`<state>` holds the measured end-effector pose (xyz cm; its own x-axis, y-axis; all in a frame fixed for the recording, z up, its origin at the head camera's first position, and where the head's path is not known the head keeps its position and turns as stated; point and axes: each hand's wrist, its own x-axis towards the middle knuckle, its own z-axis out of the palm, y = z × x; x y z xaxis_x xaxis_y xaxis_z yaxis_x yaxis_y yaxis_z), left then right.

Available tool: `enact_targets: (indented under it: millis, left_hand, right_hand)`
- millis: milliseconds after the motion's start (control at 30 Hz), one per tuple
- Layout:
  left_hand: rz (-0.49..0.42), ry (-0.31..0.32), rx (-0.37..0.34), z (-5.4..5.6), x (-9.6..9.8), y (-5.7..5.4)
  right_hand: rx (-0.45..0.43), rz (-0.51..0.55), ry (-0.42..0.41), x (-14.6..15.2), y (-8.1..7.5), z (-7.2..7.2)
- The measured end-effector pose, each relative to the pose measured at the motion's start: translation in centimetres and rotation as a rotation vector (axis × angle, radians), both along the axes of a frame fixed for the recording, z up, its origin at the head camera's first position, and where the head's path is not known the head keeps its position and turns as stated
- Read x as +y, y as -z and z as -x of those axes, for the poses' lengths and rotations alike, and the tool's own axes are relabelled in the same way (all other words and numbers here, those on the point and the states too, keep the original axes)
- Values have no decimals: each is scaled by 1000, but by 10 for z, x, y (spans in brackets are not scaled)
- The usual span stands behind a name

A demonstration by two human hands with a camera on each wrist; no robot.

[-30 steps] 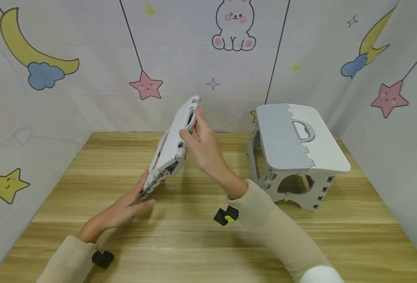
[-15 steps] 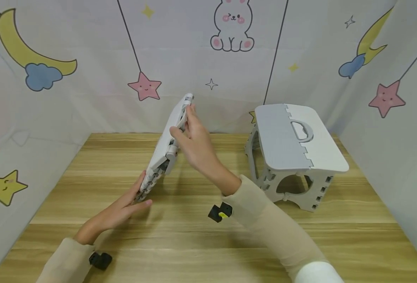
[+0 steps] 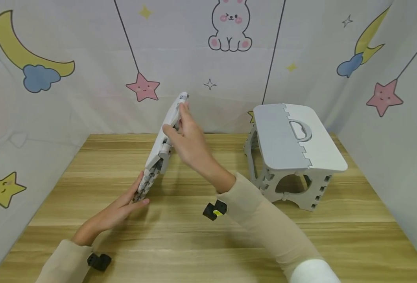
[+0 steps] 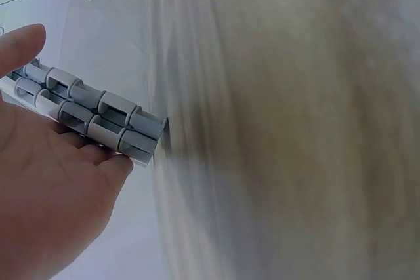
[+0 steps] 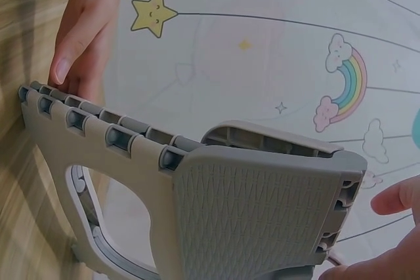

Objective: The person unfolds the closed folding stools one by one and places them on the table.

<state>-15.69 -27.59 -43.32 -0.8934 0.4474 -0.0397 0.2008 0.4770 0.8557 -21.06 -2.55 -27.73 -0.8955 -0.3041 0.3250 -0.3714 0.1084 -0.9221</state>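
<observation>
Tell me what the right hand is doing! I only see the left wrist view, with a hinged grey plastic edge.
Observer: The right hand grips the upper part of the folded white-and-grey plastic stool.
Operator: Does anything else stand on the brown wood-grain table?
Observer: Yes, at the head view's right, a second grey-and-white plastic stool with its legs unfolded.
Operator: Is there an animal on the white printed cloth?
Observer: Yes, a winking white bunny with pink cheeks.
</observation>
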Motion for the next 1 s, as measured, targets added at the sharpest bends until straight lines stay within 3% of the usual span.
enact_targets:
  millis: [267,1000]
  left_hand:
    - [-7,-11,-5,1,-2,3]
    - [-122,-12,-49,5,-6,7]
  right_hand:
    - [45,-61,6,-4,-2,1]
    - [146,-367,31,-24,-14,7]
